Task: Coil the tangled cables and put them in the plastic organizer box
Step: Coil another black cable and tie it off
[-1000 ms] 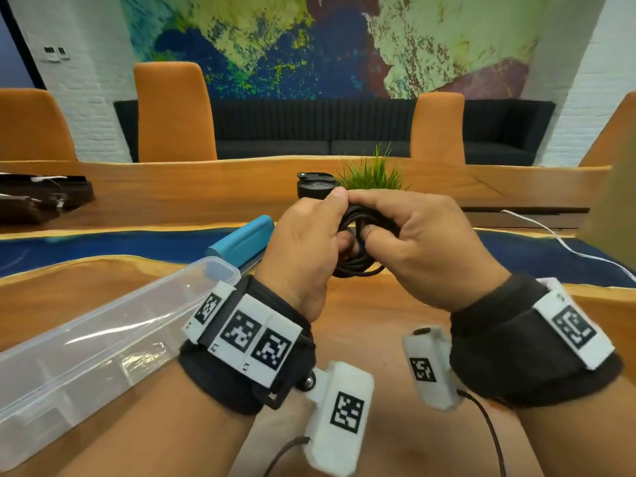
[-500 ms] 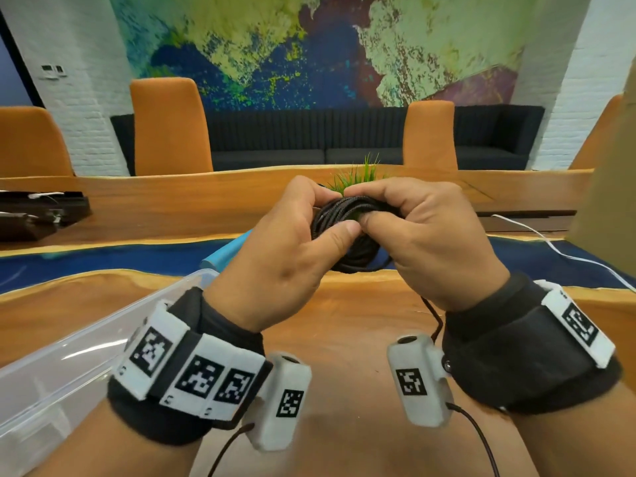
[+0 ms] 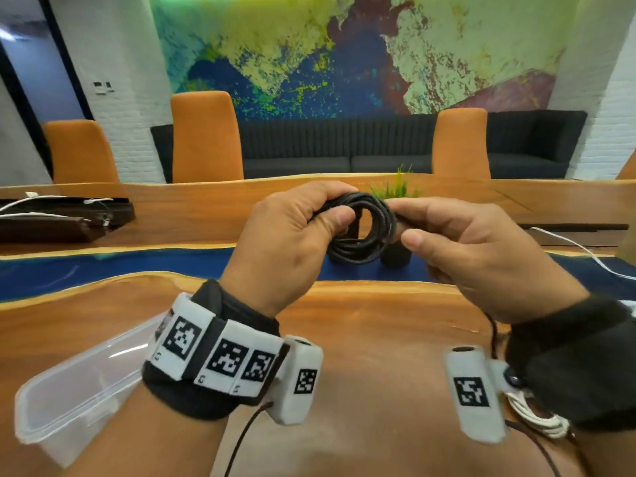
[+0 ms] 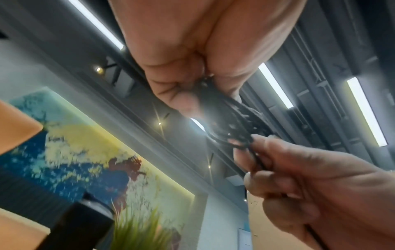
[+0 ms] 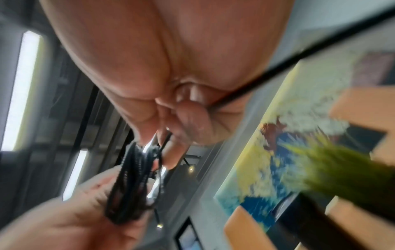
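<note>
A black braided cable (image 3: 361, 232) is wound into a small round coil and held up above the wooden table (image 3: 371, 318). My left hand (image 3: 296, 235) grips the coil's left side between thumb and curled fingers. My right hand (image 3: 457, 242) pinches the coil's right side, thumb in front. The left wrist view shows the black cable (image 4: 235, 125) between both hands. In the blurred right wrist view the black cable (image 5: 130, 184) hangs from my fingers, with a loose strand running off to the upper right. The clear plastic organizer box (image 3: 79, 390) lies open at the lower left, partly behind my left wrist.
A coiled white cable (image 3: 537, 414) lies on the table under my right wrist. A small potted grass plant (image 3: 395, 235) stands just behind the coil. Another white cable (image 3: 585, 253) runs along the right. Dark trays with cables (image 3: 62, 215) sit at far left; orange chairs stand behind.
Both hands have lifted the coil a little and turned it, so its round opening now faces me. My right thumb has come off the coil's front. The head view has tilted up.
</note>
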Action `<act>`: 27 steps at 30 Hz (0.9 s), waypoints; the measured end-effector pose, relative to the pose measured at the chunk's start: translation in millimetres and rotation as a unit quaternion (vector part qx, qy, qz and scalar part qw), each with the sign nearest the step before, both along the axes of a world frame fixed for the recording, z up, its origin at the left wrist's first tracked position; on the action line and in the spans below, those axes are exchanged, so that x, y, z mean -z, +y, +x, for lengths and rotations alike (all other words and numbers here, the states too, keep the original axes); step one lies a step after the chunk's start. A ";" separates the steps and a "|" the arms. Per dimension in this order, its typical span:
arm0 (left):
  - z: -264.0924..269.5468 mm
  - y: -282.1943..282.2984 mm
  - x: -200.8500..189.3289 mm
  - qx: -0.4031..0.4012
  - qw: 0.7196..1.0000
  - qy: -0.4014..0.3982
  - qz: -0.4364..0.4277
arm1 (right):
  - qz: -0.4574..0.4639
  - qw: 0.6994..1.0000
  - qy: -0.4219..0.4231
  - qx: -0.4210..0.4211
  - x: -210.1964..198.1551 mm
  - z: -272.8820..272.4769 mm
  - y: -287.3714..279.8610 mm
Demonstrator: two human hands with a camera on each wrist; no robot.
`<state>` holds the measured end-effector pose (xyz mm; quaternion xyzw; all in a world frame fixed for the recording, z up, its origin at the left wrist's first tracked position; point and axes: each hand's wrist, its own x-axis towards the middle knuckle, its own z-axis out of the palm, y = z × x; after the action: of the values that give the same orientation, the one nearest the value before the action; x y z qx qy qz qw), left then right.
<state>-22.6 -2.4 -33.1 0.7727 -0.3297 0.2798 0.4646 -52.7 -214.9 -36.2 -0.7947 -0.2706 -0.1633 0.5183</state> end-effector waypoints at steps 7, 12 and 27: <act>11.4 47.6 -18.0 -0.062 0.993 -0.019 -0.095 | -0.233 0.935 -0.067 0.258 17.6 26.1 -23.6; 3.4 27.6 -14.4 0.042 0.992 0.043 -0.113 | -0.128 0.931 -0.063 0.335 15.6 25.4 -23.4; -0.4 -10.0 6.3 0.204 0.955 0.147 -0.158 | 0.510 0.842 0.171 -0.038 -1.8 11.6 4.3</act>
<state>-23.0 -12.3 -39.5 0.6378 -0.3602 0.1110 0.6717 -41.2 -210.6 -34.4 -0.4229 -0.0859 -0.1202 0.8940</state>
